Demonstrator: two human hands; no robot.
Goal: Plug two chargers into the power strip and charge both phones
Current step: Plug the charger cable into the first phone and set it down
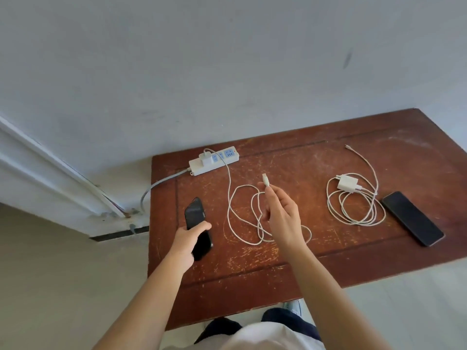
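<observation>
A white power strip [214, 161] lies at the table's far left, with one white charger [205, 158] plugged into it. That charger's white cable [230, 198] loops over the table. My right hand [283, 210] pinches the cable's free plug end [265, 180] and holds it up. My left hand [189, 238] grips a black phone [195, 215] near the left edge. A second white charger [346, 184] lies unplugged at the right with its coiled cable [353, 205]. A second black phone [412, 218] lies flat beside that coil.
The worn brown wooden table [303, 269] stands against a pale wall. The strip's grey cord [156, 185] drops off the left edge toward the floor. A white door frame [50, 173] is at the left. My legs and a shoe show below the near edge.
</observation>
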